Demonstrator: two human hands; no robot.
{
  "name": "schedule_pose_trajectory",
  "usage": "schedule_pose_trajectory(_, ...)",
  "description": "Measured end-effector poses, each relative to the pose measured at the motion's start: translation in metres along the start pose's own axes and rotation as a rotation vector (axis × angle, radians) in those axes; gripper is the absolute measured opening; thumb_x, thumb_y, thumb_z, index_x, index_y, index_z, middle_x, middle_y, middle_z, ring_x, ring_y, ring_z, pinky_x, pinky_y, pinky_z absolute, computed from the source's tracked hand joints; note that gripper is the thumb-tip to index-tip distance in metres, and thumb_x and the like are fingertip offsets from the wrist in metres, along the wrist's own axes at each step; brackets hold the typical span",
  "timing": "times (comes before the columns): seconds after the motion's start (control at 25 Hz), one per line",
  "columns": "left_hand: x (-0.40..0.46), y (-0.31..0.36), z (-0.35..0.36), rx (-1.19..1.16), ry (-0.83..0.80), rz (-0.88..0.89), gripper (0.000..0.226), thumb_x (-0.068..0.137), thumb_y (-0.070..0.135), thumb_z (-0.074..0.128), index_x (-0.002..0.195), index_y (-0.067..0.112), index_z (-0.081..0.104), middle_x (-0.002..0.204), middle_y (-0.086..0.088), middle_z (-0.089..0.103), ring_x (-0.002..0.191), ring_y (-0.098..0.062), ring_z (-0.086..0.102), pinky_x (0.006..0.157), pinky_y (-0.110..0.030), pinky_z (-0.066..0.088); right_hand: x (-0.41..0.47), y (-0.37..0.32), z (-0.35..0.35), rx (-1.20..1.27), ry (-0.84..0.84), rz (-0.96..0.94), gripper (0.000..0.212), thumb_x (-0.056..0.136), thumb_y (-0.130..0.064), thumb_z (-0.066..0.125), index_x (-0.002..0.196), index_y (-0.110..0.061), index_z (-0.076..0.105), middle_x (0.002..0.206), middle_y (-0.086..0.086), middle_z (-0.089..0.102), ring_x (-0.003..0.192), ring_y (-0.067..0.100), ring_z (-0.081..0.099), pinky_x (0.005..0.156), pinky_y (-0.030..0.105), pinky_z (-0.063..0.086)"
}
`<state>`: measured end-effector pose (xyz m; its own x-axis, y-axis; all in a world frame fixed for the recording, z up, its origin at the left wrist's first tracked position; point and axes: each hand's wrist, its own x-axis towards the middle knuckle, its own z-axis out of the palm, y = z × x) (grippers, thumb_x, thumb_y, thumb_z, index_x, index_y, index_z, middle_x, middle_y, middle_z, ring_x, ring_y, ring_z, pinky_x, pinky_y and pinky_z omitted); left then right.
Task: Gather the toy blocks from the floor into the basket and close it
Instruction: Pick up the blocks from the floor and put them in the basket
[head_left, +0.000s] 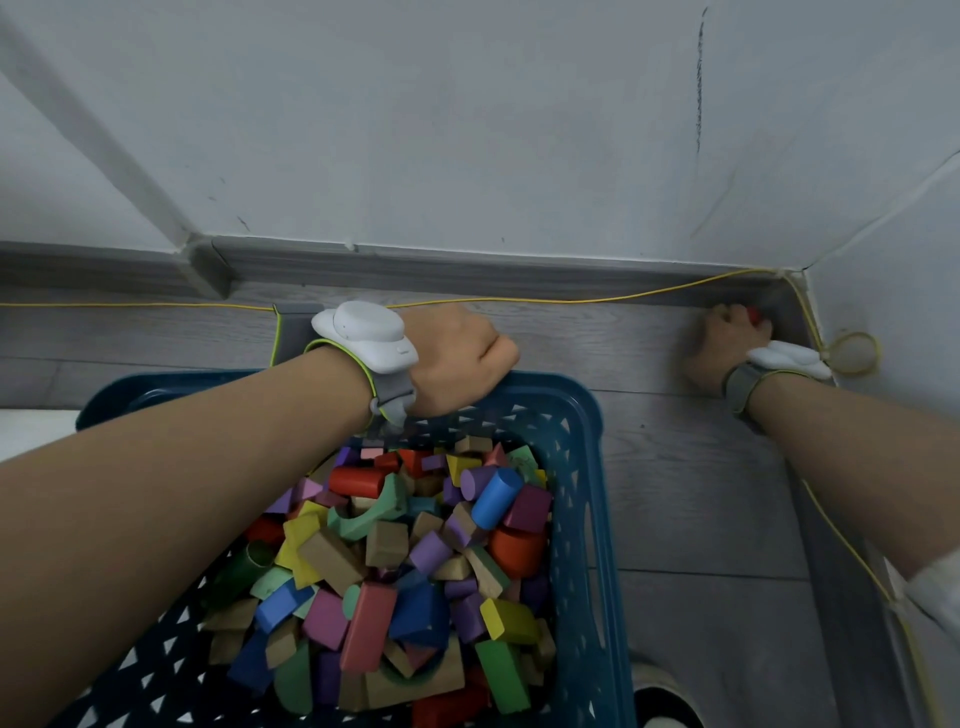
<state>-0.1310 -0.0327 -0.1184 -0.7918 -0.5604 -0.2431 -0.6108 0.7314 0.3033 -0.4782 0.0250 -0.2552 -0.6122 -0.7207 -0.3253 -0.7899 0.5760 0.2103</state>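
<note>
A dark blue plastic basket (582, 410) with triangular holes stands on the grey floor, holding several coloured wooden blocks (415, 561). My left hand (457, 353) grips the basket's far rim, fingers curled over it. My right hand (727, 343) is far right in the corner by the skirting board, blurred, with its fingers curled round a small red block (756, 316) that peeks out above the knuckles. Both wrists wear white devices on grey straps. No lid is visible.
A white wall and grey skirting board (467, 270) run along the back, meeting another wall at the right corner. A thin yellow cable (571, 300) lies along the skirting and down the right side. A shoe tip (660, 696) shows at the bottom right.
</note>
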Motion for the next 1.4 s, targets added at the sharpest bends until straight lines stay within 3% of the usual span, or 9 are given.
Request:
schedule_pose_trajectory(0.28,0.001,-0.002,0.001,-0.018,0.004,-0.003,0.047,0.098,0.036,0.026,0.072,0.008,0.053,0.064,-0.006,0.052,0.062,-0.024,0.050,0.057,-0.033,0.039,-0.010,-0.004,-0.004,0.075,0.061,-0.129,0.060,0.061,-0.042,0.049,0.117,-0.021,0.050,0.122,0.012,0.050,0.112,0.041,0.045,0.097,0.045,0.036)
schedule_pose_trajectory(0.48,0.000,-0.002,0.001,-0.004,-0.001,0.000,0.047,0.097,0.037,0.024,0.075,0.009,0.055,0.067,-0.006,0.053,0.065,-0.024,0.052,0.060,-0.035,0.042,-0.013,-0.002,-0.013,0.042,0.168,-0.139,0.054,0.073,-0.033,0.066,0.122,-0.019,0.046,0.126,0.013,0.046,0.114,0.040,0.043,0.088,0.047,0.044)
schedule_pose_trajectory(0.6,0.001,-0.001,0.001,-0.002,-0.007,0.002,0.047,0.098,0.037,0.025,0.077,0.010,0.056,0.069,-0.007,0.055,0.067,-0.024,0.052,0.062,-0.036,0.043,-0.004,0.002,-0.013,0.192,0.120,-0.112,0.055,0.075,-0.024,0.069,0.124,-0.015,0.047,0.128,0.015,0.042,0.109,0.044,0.051,0.089,0.046,0.045)
schedule_pose_trajectory(0.72,0.001,-0.001,0.001,-0.001,-0.007,0.004,0.047,0.098,0.037,0.025,0.077,0.010,0.057,0.069,-0.007,0.056,0.067,-0.025,0.053,0.063,-0.037,0.045,0.001,0.001,-0.009,0.302,0.181,-0.166,0.041,0.078,-0.012,0.064,0.117,-0.014,0.054,0.122,0.015,0.047,0.099,0.042,0.059,0.087,0.041,0.047)
schedule_pose_trajectory(0.92,0.001,-0.002,0.003,0.033,0.013,-0.002,0.051,0.095,0.041,0.023,0.078,0.008,0.058,0.068,-0.006,0.056,0.067,-0.027,0.054,0.059,-0.035,0.043,-0.006,-0.015,-0.005,0.298,0.170,-0.222,0.030,0.081,-0.004,0.060,0.110,-0.009,0.059,0.113,0.017,0.060,0.105,0.038,0.059,0.080,0.031,0.041)
schedule_pose_trajectory(1.08,-0.004,-0.001,0.002,0.059,0.030,0.002,0.046,0.097,0.038,0.025,0.079,0.011,0.058,0.070,-0.007,0.058,0.069,-0.028,0.056,0.064,-0.039,0.048,-0.024,-0.043,-0.010,0.600,0.170,-0.283,0.020,0.081,-0.008,0.065,0.100,-0.012,0.065,0.102,0.013,0.070,0.098,0.033,0.063,0.081,0.031,0.044)
schedule_pose_trajectory(1.2,-0.008,-0.002,-0.001,-0.030,0.013,-0.039,0.048,0.094,0.043,0.021,0.084,0.013,0.057,0.078,-0.007,0.060,0.076,-0.029,0.056,0.071,-0.041,0.048,-0.054,-0.080,-0.052,1.140,-0.054,-0.294,0.028,0.074,-0.008,0.074,0.094,-0.025,0.064,0.094,0.015,0.067,0.069,0.024,0.057,0.066,0.032,0.045)
schedule_pose_trajectory(1.28,-0.016,-0.016,-0.008,-0.148,-0.012,-0.126,0.047,0.095,0.041,0.023,0.083,0.013,0.059,0.084,-0.007,0.063,0.080,-0.028,0.056,0.074,-0.038,0.046,-0.087,-0.101,-0.097,1.454,-0.181,-0.398,0.030,0.078,0.000,0.071,0.099,-0.021,0.063,0.084,0.013,0.063,0.057,0.021,0.050,0.052,0.030,0.039)
schedule_pose_trajectory(1.4,-0.038,-0.052,-0.025,-0.098,-0.012,-0.228,0.050,0.089,0.047,0.019,0.070,0.018,0.055,0.078,-0.005,0.062,0.077,-0.027,0.056,0.074,-0.037,0.043,-0.140,-0.113,-0.164,1.541,-0.336,-0.675,0.030,0.083,-0.001,0.067,0.108,-0.016,0.063,0.090,0.015,0.062,0.060,0.021,0.050,0.048,0.026,0.036)
